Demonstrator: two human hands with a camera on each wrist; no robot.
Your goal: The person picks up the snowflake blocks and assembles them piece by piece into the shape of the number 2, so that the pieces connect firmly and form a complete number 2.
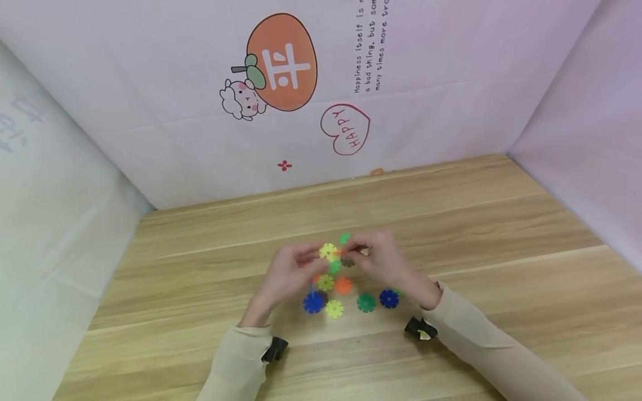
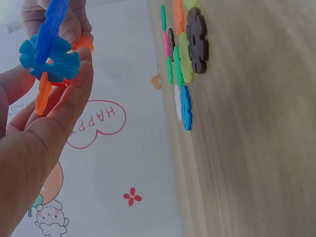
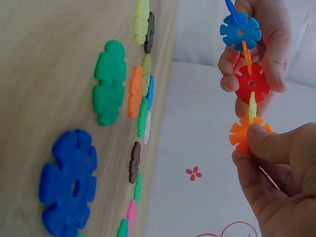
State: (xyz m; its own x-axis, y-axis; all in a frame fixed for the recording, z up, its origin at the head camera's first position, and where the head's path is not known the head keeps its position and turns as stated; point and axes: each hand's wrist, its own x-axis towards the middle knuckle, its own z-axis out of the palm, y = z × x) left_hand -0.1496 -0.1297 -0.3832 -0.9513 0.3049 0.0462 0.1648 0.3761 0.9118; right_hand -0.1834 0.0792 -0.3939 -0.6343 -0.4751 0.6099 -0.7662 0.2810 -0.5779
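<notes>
Between the two hands runs a chain of notched plastic snowflake discs, clearest in the right wrist view. It has a dark blue disc at the top, then a light blue disc [image 3: 240,31], an edge-on orange disc, a red disc [image 3: 252,84], an edge-on yellow disc [image 3: 253,107] and an orange disc [image 3: 239,134]. My left hand [image 1: 290,274] holds the chain around the red disc. Thumb and fingers of my right hand [image 1: 385,260] pinch the orange end disc. The chain is held above the table, over loose discs; in the head view, fingers partly cover it.
Loose discs lie on the wooden table [image 1: 190,289] below and in front of the hands: a blue disc [image 1: 313,302], a yellow disc [image 1: 334,309], a green disc [image 1: 366,303], another blue disc [image 1: 389,299] and several more. Printed white sheets [image 1: 175,111] wall the back and sides.
</notes>
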